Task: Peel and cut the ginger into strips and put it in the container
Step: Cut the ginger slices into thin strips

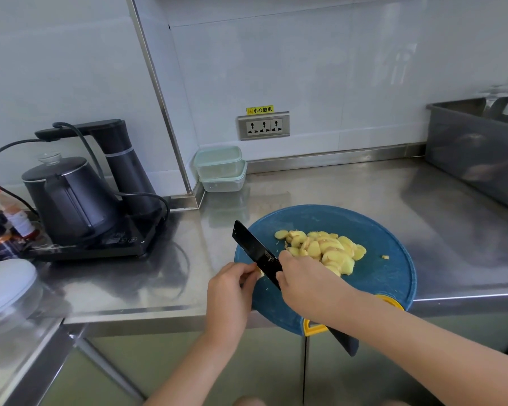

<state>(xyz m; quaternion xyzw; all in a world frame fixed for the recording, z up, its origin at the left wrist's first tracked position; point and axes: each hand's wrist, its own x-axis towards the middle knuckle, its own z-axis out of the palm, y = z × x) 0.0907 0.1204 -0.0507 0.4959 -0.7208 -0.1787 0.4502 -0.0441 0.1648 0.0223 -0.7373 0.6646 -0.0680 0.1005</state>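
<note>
Ginger slices (326, 249): peeled, pale yellow, heaped mid-way on a round blue cutting board (379, 230).
Black cleaver (252, 247): laid across the board's left edge; its brand mark cannot be read.
Right hand (302, 276): fingers are curled over the blade's near end.
Left hand (230, 285): a small ginger piece (260, 272) is pinched against the blade.
Lidded containers (220, 168): two, stacked, far corner.
Yellow label (260, 110) above the socket: "小心触电".

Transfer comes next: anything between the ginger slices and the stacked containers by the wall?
Nothing visible. Only bare steel counter lies between the ginger slices and the stacked containers. The knife, held in the right hand, angles just left of the pile, near that path.
</note>
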